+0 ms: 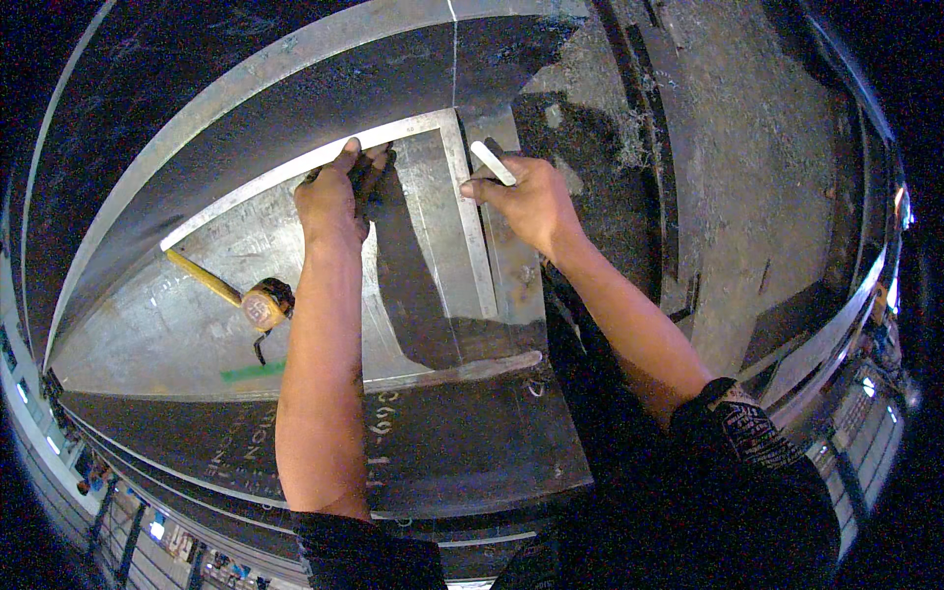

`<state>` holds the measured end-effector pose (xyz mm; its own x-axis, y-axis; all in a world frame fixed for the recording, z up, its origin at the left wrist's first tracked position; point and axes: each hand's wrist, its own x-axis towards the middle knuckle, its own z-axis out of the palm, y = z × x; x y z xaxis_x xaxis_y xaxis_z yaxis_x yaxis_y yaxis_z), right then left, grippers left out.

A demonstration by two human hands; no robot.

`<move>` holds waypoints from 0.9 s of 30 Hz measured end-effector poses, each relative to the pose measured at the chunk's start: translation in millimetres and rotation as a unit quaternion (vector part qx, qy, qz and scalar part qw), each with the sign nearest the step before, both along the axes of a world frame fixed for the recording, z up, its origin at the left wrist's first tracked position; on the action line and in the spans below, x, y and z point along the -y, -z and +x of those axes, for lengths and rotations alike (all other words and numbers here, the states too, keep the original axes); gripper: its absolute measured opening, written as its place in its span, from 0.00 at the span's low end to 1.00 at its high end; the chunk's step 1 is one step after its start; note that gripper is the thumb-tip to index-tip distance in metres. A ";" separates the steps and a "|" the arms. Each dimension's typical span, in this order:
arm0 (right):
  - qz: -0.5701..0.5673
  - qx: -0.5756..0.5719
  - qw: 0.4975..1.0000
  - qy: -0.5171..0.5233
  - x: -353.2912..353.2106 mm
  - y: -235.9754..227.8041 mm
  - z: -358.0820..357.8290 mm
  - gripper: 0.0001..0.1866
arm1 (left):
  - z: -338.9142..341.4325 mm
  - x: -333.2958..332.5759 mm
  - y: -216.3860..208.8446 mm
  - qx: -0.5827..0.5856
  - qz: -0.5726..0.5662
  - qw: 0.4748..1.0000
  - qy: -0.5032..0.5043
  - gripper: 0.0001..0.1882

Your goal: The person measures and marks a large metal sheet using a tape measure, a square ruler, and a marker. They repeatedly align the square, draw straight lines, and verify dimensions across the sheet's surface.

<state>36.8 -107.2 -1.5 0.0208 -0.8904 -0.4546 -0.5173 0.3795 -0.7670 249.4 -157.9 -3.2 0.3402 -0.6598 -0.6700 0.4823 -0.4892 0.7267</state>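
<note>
A metal try square (280, 169) lies on a bare steel plate (324, 265); its long leg runs along the foot of an upright steel wall and its short leg comes back toward me. My left hand (337, 197) holds the long leg, the thumb over its edge and the other fingers curled and partly hidden. Pinched in my right hand (526, 192) is a white stick of chalk (495, 163), beside the corner of the square with fingertips at the short leg. Left of my left forearm sits a tape measure (264, 303), its yellow blade drawn out toward the square's far end.
A dark upright steel wall (393, 69) borders the plate on the far side. The near side has a dark steel face (472, 433) with chalk writing. Dusty ground (737, 177) with steel pieces lies to the right. Green tape (253, 372) sticks near the plate's front edge.
</note>
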 end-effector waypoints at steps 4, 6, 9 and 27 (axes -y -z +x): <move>0.017 -0.004 1.000 -0.011 1.2 0.2 -1.1 0.13 | -1.6 -1.8 -3.0 0.000 0.000 1.000 -0.008 0.08; 0.002 0.009 1.000 -0.015 0.6 3.4 -2.3 0.12 | -0.6 -2.1 0.2 -0.006 0.000 1.000 -0.008 0.08; -0.016 0.015 0.999 -0.026 1.9 3.4 -1.5 0.12 | 1.9 -2.1 5.2 -0.019 -0.002 1.000 -0.021 0.07; 0.008 -0.061 0.996 -0.063 3.0 -7.7 -5.9 0.17 | -3.4 0.5 1.1 0.026 0.016 1.000 0.008 0.09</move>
